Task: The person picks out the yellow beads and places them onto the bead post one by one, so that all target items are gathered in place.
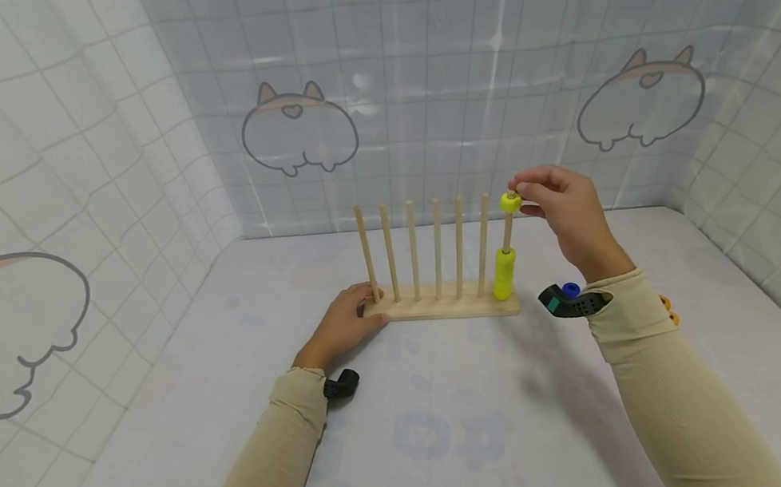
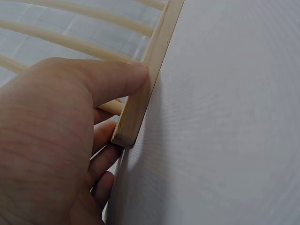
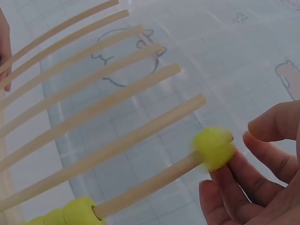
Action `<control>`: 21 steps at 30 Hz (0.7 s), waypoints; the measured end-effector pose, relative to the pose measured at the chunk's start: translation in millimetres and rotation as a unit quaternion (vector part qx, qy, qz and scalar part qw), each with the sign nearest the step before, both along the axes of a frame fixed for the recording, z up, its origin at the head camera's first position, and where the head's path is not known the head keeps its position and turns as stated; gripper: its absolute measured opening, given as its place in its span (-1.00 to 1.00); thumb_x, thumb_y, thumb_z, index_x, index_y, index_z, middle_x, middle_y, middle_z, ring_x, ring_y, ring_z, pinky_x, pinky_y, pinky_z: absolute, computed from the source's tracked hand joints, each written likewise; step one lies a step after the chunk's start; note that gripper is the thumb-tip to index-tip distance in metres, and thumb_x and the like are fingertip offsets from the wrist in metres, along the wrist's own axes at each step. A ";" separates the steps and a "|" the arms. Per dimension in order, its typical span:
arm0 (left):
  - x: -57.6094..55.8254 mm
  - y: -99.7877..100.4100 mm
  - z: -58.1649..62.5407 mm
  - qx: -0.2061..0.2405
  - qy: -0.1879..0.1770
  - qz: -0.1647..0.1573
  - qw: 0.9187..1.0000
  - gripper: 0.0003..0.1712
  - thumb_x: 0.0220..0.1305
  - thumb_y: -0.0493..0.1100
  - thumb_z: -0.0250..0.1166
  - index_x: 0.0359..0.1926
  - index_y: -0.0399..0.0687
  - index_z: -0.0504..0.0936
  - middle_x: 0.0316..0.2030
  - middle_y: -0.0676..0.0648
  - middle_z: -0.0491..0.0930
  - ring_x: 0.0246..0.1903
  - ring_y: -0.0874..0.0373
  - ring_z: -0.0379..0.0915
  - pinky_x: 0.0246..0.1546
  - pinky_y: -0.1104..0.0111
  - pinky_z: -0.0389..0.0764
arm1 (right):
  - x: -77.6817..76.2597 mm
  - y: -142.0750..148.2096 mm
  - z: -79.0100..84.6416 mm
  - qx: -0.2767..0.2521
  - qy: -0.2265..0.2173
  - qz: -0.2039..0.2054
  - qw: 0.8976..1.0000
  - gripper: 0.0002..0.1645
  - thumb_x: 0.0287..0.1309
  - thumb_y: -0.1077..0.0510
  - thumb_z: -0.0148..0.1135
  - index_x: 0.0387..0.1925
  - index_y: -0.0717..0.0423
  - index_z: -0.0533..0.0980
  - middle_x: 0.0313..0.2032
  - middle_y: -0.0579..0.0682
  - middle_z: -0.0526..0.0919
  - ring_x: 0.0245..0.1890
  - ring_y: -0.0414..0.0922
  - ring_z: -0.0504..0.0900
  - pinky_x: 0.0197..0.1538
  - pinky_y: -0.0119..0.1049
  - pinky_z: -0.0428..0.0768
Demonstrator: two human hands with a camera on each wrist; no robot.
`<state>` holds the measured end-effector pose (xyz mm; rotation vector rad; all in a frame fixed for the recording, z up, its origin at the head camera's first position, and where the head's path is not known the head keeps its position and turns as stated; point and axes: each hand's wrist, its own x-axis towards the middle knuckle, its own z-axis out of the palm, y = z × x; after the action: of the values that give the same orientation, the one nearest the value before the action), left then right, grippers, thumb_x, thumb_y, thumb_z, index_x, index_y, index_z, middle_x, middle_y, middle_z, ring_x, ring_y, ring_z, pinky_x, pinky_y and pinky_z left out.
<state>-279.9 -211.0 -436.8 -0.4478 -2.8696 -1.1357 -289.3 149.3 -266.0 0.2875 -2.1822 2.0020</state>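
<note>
A wooden peg rack (image 1: pixel 444 309) stands on the table, with several upright pegs in a row. My left hand (image 1: pixel 343 323) grips the left end of its base, thumb (image 2: pixel 123 80) on the front edge and fingers behind. Yellow beads (image 1: pixel 504 276) are stacked at the foot of the rightmost peg. Near that peg's top, another yellow bead (image 3: pixel 213 149) sits around it, blurred in the right wrist view. My right hand (image 1: pixel 567 215) is beside this bead. Its thumb and index finger are spread apart off the bead, while other fingertips lie right at its underside.
A blue bead (image 1: pixel 571 289) lies on the table near the right wrist's black camera (image 1: pixel 568 302). Orange beads (image 1: pixel 673 317) show partly past the right sleeve (image 1: pixel 665 371). A tile-patterned curtain (image 1: pixel 416 78) hangs behind the table.
</note>
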 end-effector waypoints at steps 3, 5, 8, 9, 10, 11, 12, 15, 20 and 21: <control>-0.2 -0.2 0.0 0.001 0.000 -0.001 1.000 -0.49 0.30 0.00 0.36 0.23 0.01 0.56 0.42 -0.05 0.31 0.41 -0.04 0.14 0.37 0.04 0.24 | 0.9 0.9 -0.5 -0.002 -0.002 -0.002 1.000 -0.67 0.43 0.13 0.17 0.04 0.30 0.54 0.02 0.07 0.61 0.07 -0.02 0.57 0.23 -0.09 0.51; -0.6 -0.3 -0.1 0.002 -0.001 -0.002 1.000 -0.50 0.30 0.00 0.36 0.23 0.01 0.56 0.41 -0.04 0.31 0.41 -0.04 0.14 0.37 0.05 0.24 | 1.6 1.7 -0.9 -0.003 -0.004 -0.002 1.000 -0.67 0.43 0.13 0.17 0.06 0.30 0.54 0.03 0.07 0.60 0.09 -0.02 0.56 0.23 -0.09 0.52; -0.9 -0.5 -0.2 0.003 -0.001 -0.002 1.000 -0.49 0.30 0.01 0.35 0.23 0.02 0.56 0.41 -0.03 0.32 0.41 -0.03 0.14 0.36 0.05 0.25 | 3.1 3.4 -2.0 -0.002 -0.004 -0.003 1.000 -0.66 0.43 0.12 0.18 0.07 0.29 0.54 0.04 0.07 0.60 0.09 -0.01 0.56 0.21 -0.12 0.53; -0.9 -0.7 -0.1 0.004 -0.001 -0.002 1.000 -0.49 0.30 0.01 0.36 0.23 0.02 0.56 0.41 -0.03 0.32 0.41 -0.03 0.14 0.36 0.05 0.25 | 3.5 4.3 -2.8 -0.001 -0.003 -0.003 1.000 -0.66 0.43 0.12 0.18 0.07 0.29 0.54 0.03 0.07 0.60 0.09 -0.02 0.56 0.20 -0.15 0.55; -1.0 -0.7 -0.1 0.004 -0.001 -0.002 1.000 -0.48 0.30 0.01 0.35 0.24 0.02 0.56 0.41 -0.03 0.32 0.41 -0.03 0.14 0.36 0.05 0.25 | 4.0 5.3 -3.7 -0.001 -0.002 -0.004 1.000 -0.66 0.43 0.12 0.18 0.07 0.29 0.54 0.03 0.07 0.60 0.08 -0.02 0.57 0.18 -0.18 0.56; -1.0 -0.7 0.0 0.005 -0.001 -0.002 1.000 -0.48 0.29 0.01 0.36 0.24 0.01 0.56 0.41 -0.04 0.32 0.41 -0.04 0.15 0.36 0.05 0.25 | 4.4 6.7 -5.0 -0.003 -0.001 -0.005 1.000 -0.65 0.42 0.12 0.19 0.07 0.29 0.54 0.02 0.07 0.61 0.07 -0.03 0.57 0.15 -0.21 0.58; -1.2 -0.7 0.1 0.004 0.000 -0.003 1.000 -0.48 0.29 0.01 0.35 0.24 0.01 0.56 0.41 -0.04 0.32 0.41 -0.04 0.15 0.36 0.05 0.26 | 5.0 8.4 -6.6 -0.005 0.000 -0.006 1.000 -0.65 0.41 0.12 0.20 0.07 0.30 0.54 0.01 0.07 0.61 0.06 -0.03 0.58 0.12 -0.24 0.59; -1.3 -1.1 0.0 0.005 0.000 -0.002 1.000 -0.48 0.29 0.00 0.36 0.24 0.01 0.56 0.41 -0.05 0.32 0.41 -0.05 0.15 0.36 0.04 0.26 | 6.7 15.8 -13.2 -0.027 0.001 -0.006 1.000 -0.63 0.37 0.13 0.26 0.07 0.30 0.55 -0.02 0.07 0.63 0.03 -0.04 0.60 0.04 -0.33 0.63; -2.9 -1.2 -0.6 0.006 -0.002 0.000 1.000 -0.48 0.29 0.02 0.36 0.23 0.04 0.55 0.42 -0.04 0.31 0.41 -0.05 0.15 0.36 0.03 0.26 | 11.0 33.2 -26.9 -0.090 -0.005 -0.005 0.996 -0.61 0.30 0.16 0.33 0.06 0.32 0.56 -0.04 0.09 0.64 0.00 -0.05 0.62 -0.03 -0.39 0.64; -3.1 -1.3 -0.7 0.005 -0.002 0.000 1.000 -0.48 0.29 0.02 0.36 0.23 0.04 0.55 0.42 -0.04 0.31 0.41 -0.05 0.15 0.36 0.03 0.26 | 11.8 36.4 -29.7 -0.094 -0.007 -0.006 0.996 -0.61 0.30 0.16 0.33 0.06 0.32 0.55 -0.04 0.09 0.64 0.00 -0.06 0.63 -0.03 -0.39 0.64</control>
<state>-283.0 -212.4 -437.5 -0.4453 -2.8657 -1.1525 -277.6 185.7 -295.7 0.2356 -1.9784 2.1889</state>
